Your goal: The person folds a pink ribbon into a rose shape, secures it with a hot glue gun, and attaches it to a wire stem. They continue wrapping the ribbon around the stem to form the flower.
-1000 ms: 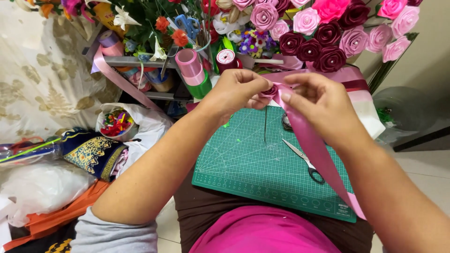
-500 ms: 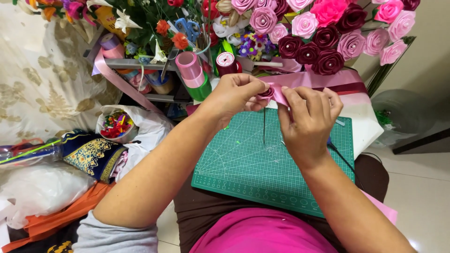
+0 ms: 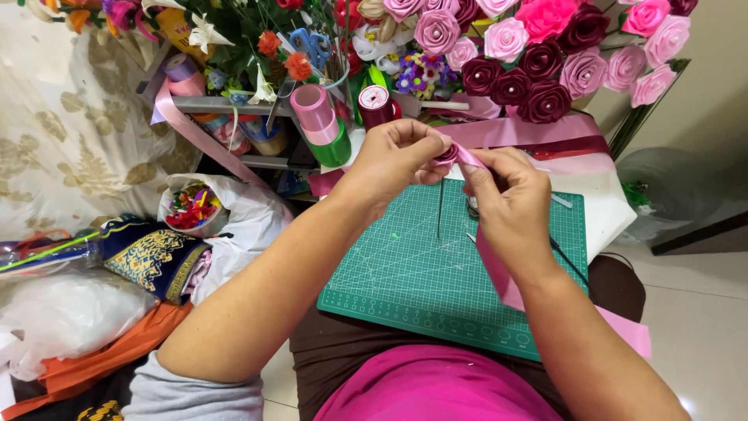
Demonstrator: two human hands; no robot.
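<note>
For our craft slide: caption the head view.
Both hands, left hand and right hand, wind pink ribbon over a green cutting mat.

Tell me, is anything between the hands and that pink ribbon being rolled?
Nothing visible. The left hand pinches the small rolled pink ribbon bud and the right hand holds the pink satin ribbon strip directly, above the green cutting mat.

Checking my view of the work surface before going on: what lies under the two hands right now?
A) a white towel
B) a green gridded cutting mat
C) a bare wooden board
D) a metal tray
B: the left hand and right hand work a pink ribbon above a green cutting mat marked with grid lines.
</note>
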